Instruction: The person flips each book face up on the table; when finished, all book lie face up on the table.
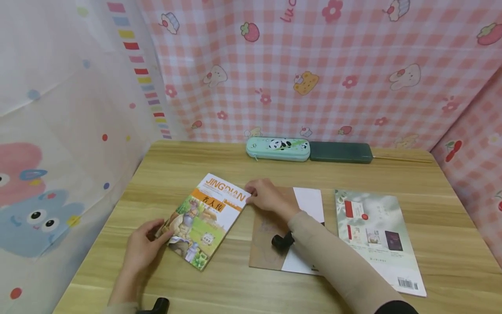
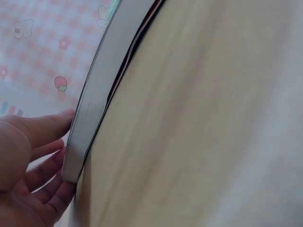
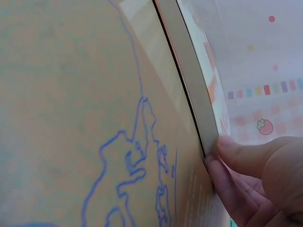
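A paperback book (image 1: 213, 213) with "JINGDIAN" on its cover lies tilted on the left side of the table, in both hands. My left hand (image 1: 143, 244) pinches its lower left edge, thumb over the cover. In the left wrist view the thumb and fingers (image 2: 49, 127) sit on either side of the book's page block (image 2: 92, 99). At the upper right corner my right hand (image 1: 268, 198) grips the book between thumb and fingers. The right wrist view shows that thumb (image 3: 241, 151) on the cover side, over a brown surface with blue line drawing (image 3: 142, 165).
Under the right forearm lies a brown-and-white book (image 1: 268, 248), partly hidden. Right of it is a pale green book (image 1: 374, 222) with a barcode. Along the back edge stand a mint panda pencil case (image 1: 278, 150), a dark green case (image 1: 341, 152) and thin sticks (image 1: 404, 159).
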{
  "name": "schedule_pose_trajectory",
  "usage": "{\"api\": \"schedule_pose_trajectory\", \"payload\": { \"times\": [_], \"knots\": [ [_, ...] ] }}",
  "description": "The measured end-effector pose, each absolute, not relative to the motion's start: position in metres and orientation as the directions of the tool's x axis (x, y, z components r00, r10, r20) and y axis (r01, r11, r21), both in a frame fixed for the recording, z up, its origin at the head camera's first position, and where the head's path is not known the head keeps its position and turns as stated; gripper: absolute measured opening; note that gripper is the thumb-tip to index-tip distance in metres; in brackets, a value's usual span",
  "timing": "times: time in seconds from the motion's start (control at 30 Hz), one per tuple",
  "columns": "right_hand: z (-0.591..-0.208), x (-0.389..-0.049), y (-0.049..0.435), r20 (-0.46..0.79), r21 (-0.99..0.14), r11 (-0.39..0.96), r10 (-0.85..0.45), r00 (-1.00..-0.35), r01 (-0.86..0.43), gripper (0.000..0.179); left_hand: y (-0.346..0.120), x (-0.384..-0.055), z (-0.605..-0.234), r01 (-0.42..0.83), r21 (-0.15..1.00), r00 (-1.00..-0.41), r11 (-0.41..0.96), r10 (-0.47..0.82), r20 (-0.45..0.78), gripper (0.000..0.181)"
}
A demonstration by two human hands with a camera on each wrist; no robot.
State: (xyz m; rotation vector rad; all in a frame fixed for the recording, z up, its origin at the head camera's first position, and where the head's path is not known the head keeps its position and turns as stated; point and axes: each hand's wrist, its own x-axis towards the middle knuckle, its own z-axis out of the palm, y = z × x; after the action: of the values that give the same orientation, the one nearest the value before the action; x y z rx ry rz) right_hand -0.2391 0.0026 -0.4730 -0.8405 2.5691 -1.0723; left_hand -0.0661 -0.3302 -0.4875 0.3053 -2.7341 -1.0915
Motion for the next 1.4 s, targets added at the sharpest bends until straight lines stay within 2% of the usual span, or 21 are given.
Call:
{"api": "schedule_pose_trajectory", "payload": {
  "times": [0.17, 0.37, 0.6, 0.8, 1.0, 1.17, 1.4],
  "knots": [
    [-0.475, -0.245, -0.005, 0.059, -0.709, 0.547, -0.584, -0.809, -0.446, 0.006, -0.324, -0.060, -0.488, -0.123, 0.704, -0.970, 0.700, -0.235, 0.064, 0.051],
    [-0.476, -0.248, -0.015, 0.099, -0.679, 0.539, -0.605, -0.790, -0.498, 0.023, -0.316, -0.054, -0.487, -0.089, 0.721, -0.984, 0.687, -0.175, 0.045, 0.047],
    [-0.478, -0.252, -0.021, 0.078, -0.679, 0.561, -0.586, -0.806, -0.473, 0.023, -0.307, -0.053, -0.488, -0.115, 0.745, -0.978, 0.658, -0.206, 0.031, 0.047],
    [-0.479, -0.253, -0.019, 0.089, -0.704, 0.540, -0.577, -0.812, -0.461, 0.039, -0.303, -0.051, -0.485, -0.117, 0.739, -0.976, 0.664, -0.216, 0.039, 0.048],
    [-0.480, -0.251, -0.008, 0.164, -0.720, 0.506, -0.542, -0.824, -0.476, 0.047, -0.294, -0.051, -0.481, -0.066, 0.675, -0.966, 0.735, -0.216, 0.142, 0.055],
    [-0.473, -0.245, 0.004, 0.140, -0.747, 0.510, -0.505, -0.852, -0.425, 0.055, -0.273, -0.052, -0.478, 0.054, 0.636, -0.948, 0.769, -0.161, 0.275, 0.056],
    [-0.471, -0.240, 0.021, 0.140, -0.710, 0.547, -0.507, -0.850, -0.443, 0.054, -0.244, -0.057, -0.481, 0.151, 0.691, -0.956, 0.707, -0.072, 0.283, 0.058]
  ]
}}
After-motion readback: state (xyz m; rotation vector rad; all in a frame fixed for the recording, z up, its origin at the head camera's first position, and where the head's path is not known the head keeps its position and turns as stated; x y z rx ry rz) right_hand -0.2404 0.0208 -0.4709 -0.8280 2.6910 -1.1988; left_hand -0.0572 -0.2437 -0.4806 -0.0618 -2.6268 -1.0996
